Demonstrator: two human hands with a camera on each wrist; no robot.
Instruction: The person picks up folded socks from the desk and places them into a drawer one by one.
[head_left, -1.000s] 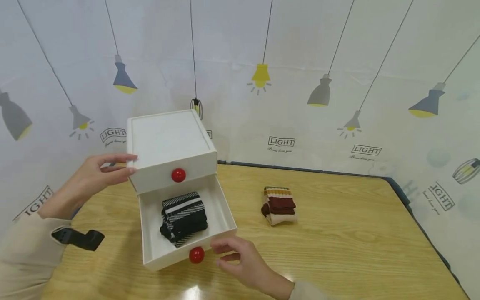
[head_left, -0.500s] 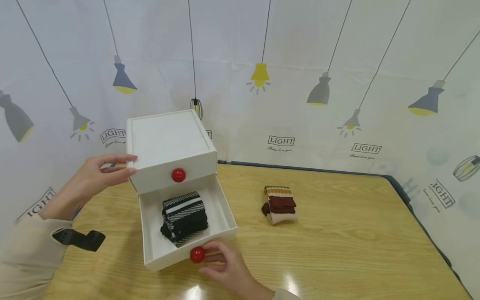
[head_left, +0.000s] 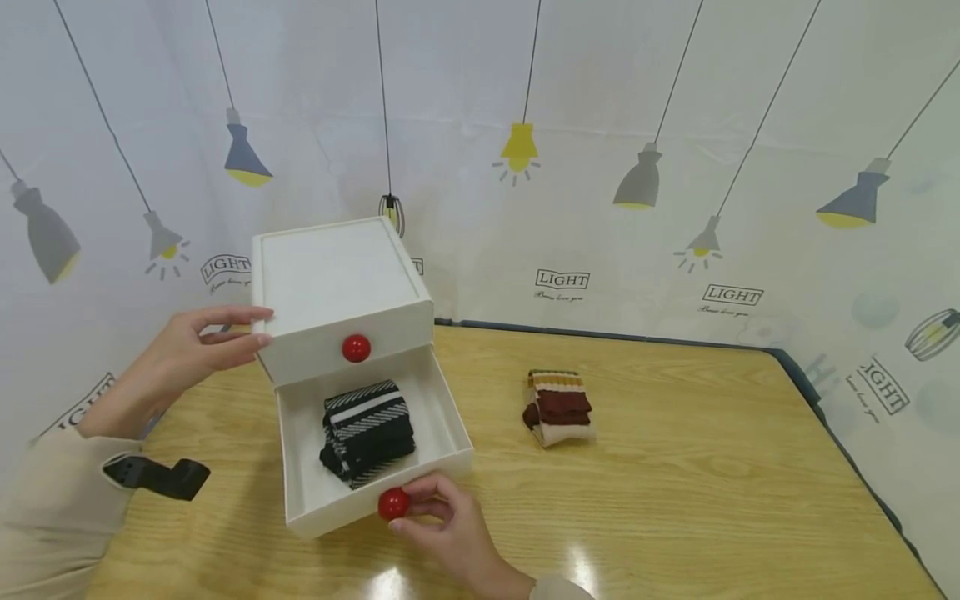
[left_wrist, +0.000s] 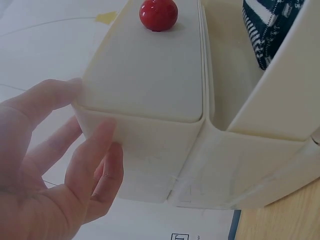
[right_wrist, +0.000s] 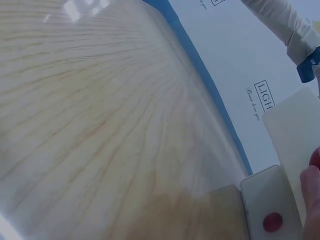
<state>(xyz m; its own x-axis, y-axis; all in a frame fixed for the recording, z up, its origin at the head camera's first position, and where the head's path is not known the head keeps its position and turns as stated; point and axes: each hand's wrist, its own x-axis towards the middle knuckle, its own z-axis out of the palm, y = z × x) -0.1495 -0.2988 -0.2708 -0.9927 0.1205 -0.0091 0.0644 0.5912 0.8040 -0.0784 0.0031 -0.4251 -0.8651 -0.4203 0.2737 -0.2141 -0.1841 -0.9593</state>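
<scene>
In the head view, the white drawer unit [head_left: 337,271] stands on the wooden table [head_left: 675,483], its lower drawer [head_left: 330,518] drawn well out at the front; the left arm, in a beige sleeve [head_left: 56,517] with a dark strap [head_left: 172,481] near the cuff, comes in from the unit's left, and the left hand [head_left: 180,354] rests its fingertips on the unit's upper front-left corner, fingers extended and lightly parted. The right arm comes from the unit's front right, wrist low, and the right hand [head_left: 453,533] pinches the lower red knob [head_left: 393,505] between thumb and forefinger, the other fingers bent in behind. Folded black-and-white socks [head_left: 375,429] lie inside the unit's lower drawer, touching its floor, while folded maroon, cream and mustard socks [head_left: 562,410] lie on the table to the unit's right, apart from it; the upper red knob [head_left: 356,348] sits on the unit's upper front. In the left wrist view, the left hand's tips touch the unit at the corner between front and side, the fingers loosely bent and the palm away from it. In the right wrist view, part of the right hand shows at the right edge in front of the unit, too cropped there to tell its grip
</scene>
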